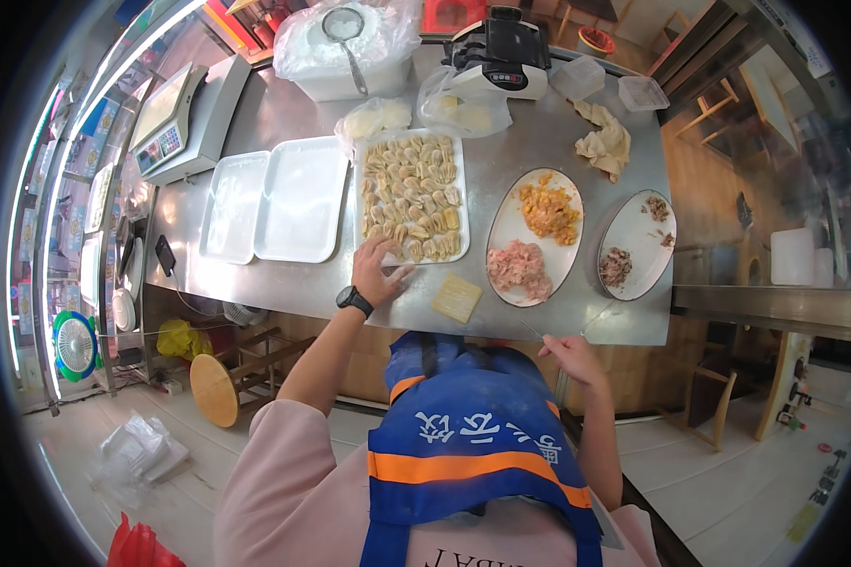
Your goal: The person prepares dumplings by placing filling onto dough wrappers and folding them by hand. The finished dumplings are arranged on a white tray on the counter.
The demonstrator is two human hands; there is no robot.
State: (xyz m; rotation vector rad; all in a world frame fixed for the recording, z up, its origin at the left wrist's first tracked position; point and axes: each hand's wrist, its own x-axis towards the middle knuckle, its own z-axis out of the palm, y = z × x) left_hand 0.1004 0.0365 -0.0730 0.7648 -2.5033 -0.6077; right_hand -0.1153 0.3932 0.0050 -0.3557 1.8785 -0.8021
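Note:
My left hand, with a black watch on its wrist, reaches over the near left corner of a white tray. Rows of folded wontons cover this tray. The fingers are apart beside the nearest row, with nothing visible between them. My right hand grips a thin stick at the table's front edge. Square yellow wrappers lie in a stack between the hands. An oval plate beyond my right hand bears pink minced meat and an orange-yellow filling.
Another oval plate with small brown heaps stands at the right. Two white trays are at the left, near a scale. Behind are bagged wrappers, a sieve on a bagged tub, a money counter and a crumpled cloth.

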